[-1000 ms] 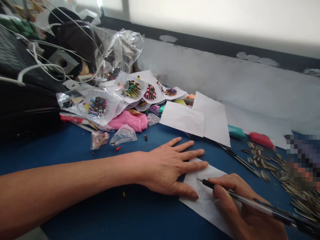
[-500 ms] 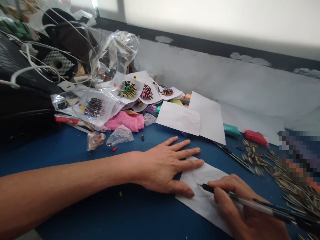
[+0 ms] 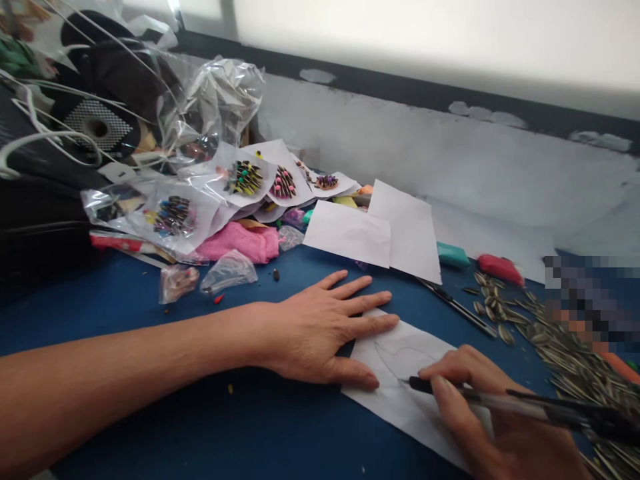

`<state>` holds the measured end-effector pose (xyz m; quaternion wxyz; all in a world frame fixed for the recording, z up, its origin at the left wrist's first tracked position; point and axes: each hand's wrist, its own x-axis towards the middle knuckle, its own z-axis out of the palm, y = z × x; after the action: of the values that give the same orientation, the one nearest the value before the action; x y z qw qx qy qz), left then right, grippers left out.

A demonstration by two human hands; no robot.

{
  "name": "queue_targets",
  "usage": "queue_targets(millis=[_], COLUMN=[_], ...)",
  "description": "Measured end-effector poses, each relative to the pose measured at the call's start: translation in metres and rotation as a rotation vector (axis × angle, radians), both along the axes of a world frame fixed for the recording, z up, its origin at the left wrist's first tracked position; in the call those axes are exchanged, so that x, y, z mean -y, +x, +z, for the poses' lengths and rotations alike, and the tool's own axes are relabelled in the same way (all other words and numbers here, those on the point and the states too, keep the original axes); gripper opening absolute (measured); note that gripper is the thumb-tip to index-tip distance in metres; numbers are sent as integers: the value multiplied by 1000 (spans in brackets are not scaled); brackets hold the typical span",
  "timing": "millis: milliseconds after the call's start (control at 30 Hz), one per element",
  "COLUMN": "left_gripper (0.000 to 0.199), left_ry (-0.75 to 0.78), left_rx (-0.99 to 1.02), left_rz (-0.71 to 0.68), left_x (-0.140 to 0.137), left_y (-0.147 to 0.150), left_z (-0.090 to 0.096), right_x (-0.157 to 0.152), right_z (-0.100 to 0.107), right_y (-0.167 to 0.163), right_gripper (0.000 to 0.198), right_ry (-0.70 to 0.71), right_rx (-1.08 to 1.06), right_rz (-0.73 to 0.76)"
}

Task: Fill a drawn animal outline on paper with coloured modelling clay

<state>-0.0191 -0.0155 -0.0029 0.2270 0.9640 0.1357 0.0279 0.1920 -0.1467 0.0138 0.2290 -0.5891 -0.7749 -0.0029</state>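
My left hand point(image 3: 325, 330) lies flat with its fingers spread, the thumb and fingertips on the left edge of a white sheet of paper point(image 3: 385, 407). A pen point(image 3: 480, 398) with a black grip and clear barrel is pinched in my right hand point(image 3: 490, 413), its tip touching the paper. A thin curved line point(image 3: 387, 363) runs from a point near my left fingers down to the pen tip, and another wavy line goes right. Part of the sheet is hidden under my right hand.
Sunflower seeds point(image 3: 565, 360) are heaped at the right, near a second pen point(image 3: 465, 310). Red point(image 3: 500, 269) and teal point(image 3: 453, 254) packets lie behind. Blank papers point(image 3: 350, 233), a pink cloth point(image 3: 243, 241) and seed-decorated sheets point(image 3: 245, 177) sit at the back, by plastic bags point(image 3: 215, 100).
The pen tip has moved down and to the right across the paper, and the curved line is longer. My left hand stays flat on the sheet; the view has shifted slightly.
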Motion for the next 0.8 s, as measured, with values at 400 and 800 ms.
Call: queue_targets(millis=[400,800], left_gripper=[73,74], left_ry=[31,59], left_rx=[1,-18], left_rz=[11,13], left_x=[1,1], left_y=[1,2], left_z=[-3,-4], right_x=[8,4], right_z=[-9,14], right_y=[2,17], right_gripper=[33,26], right_ry=[25,-244], right_rx=[-42,-44], right_rz=[-274,-122])
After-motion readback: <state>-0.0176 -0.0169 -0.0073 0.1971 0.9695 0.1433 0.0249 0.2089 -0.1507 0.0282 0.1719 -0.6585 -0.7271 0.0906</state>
